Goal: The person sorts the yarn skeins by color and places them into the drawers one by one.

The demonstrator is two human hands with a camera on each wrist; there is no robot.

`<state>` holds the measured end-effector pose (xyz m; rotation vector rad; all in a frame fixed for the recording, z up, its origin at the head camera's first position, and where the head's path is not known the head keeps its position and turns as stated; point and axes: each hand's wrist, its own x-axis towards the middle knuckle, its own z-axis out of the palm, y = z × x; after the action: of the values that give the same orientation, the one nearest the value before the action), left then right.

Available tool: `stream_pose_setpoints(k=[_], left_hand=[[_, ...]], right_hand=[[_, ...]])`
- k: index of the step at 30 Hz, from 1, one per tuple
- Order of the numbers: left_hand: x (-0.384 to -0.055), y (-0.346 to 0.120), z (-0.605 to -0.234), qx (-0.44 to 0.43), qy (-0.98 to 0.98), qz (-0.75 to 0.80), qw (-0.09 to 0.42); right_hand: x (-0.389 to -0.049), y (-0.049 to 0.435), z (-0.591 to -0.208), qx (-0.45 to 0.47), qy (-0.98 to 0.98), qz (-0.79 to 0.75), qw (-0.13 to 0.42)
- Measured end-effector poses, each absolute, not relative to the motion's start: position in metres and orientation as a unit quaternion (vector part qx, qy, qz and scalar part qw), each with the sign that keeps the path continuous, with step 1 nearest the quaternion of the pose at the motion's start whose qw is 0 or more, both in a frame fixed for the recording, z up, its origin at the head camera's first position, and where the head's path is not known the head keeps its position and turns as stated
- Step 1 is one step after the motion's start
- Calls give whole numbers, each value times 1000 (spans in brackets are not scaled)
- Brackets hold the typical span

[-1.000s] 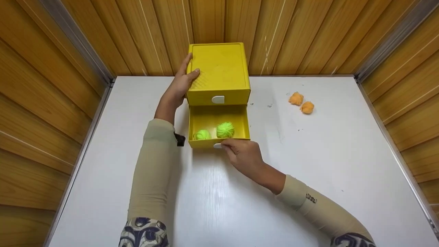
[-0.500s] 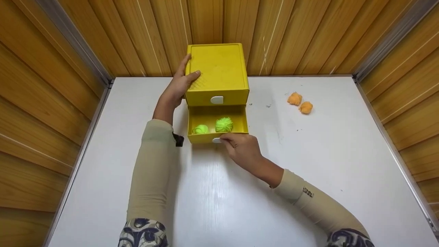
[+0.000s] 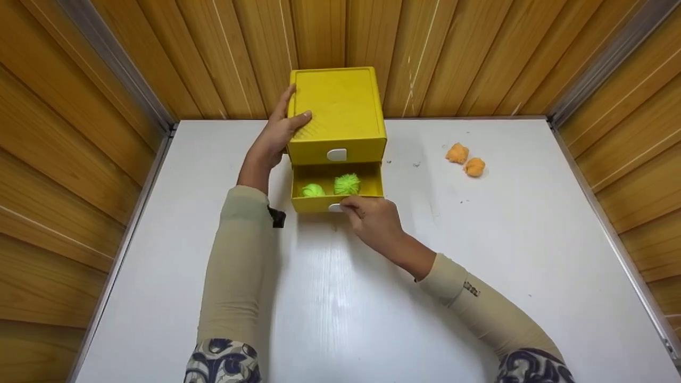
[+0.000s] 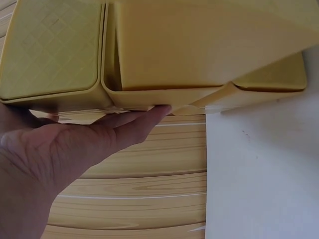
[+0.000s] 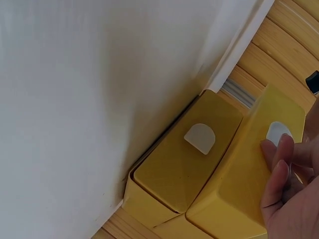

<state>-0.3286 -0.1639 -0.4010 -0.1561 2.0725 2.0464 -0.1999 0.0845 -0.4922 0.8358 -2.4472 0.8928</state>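
A yellow two-drawer box stands at the back of the table, its lower drawer partly pulled out. Inside that drawer lie two lime-green balls of yarn, side by side. My right hand pinches the white tab handle on the drawer's front. My left hand rests against the box's left side, thumb over the top edge; in the left wrist view its fingers lie straight along the wall. The upper drawer, with its own white tab, is pushed in.
Two orange fluffy balls lie on the white table, right of the box. Wood-patterned panels rise behind the table and at both sides, with metal edging along the corners.
The right hand has pushed the lower drawer inward, away from the person, so less of it sticks out. The green balls moved in with it. The left hand has stayed on the box.
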Motion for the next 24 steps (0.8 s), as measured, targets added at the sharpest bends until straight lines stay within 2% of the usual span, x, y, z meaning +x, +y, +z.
stream_pose_setpoints(k=[16,24], left_hand=[[-325,-168,-395,-76,738,660,119],[-327,-168,-393,-75,749,648,113]], right_hand=[[-229,81,-491,279,-887,323,179],[-251,76,-492,278,-884,319,197]])
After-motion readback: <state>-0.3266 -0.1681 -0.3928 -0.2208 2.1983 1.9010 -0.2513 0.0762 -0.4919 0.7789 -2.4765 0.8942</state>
